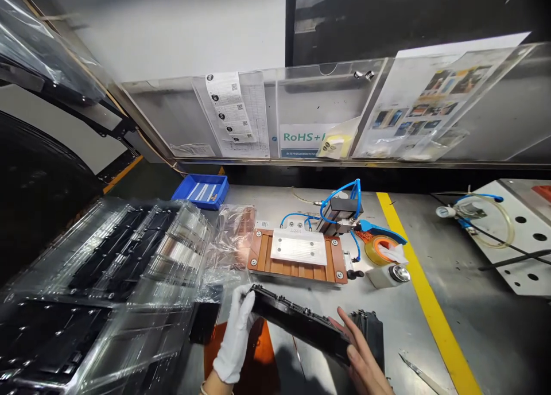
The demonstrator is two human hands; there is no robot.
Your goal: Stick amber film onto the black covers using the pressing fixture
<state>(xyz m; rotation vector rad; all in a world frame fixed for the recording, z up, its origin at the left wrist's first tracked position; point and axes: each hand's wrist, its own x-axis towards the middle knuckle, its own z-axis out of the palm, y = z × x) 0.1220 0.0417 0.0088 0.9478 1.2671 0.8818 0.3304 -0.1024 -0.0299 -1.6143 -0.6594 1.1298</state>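
My left hand (235,335), in a white glove, grips the left end of a long black plastic part (301,324) with small clips along its upper edge. The part is tilted, its right end lower. At that right end my bare right hand (361,355) holds it, with one finger stretched along it. Behind the right hand lies another black part (373,329), partly hidden. An orange sheet (264,355) lies on the bench below the left hand. Just beyond the held part is a brown fixture (262,251) with a silver plate (299,247) on top.
Clear plastic trays (181,251) with black parts fill the left. A blue bin (221,191) stands behind them. Right of the fixture are blue air hoses (359,191), a tape roll (381,250) and a metal-capped bottle (383,277). Tweezers (422,375) lie at the front right.
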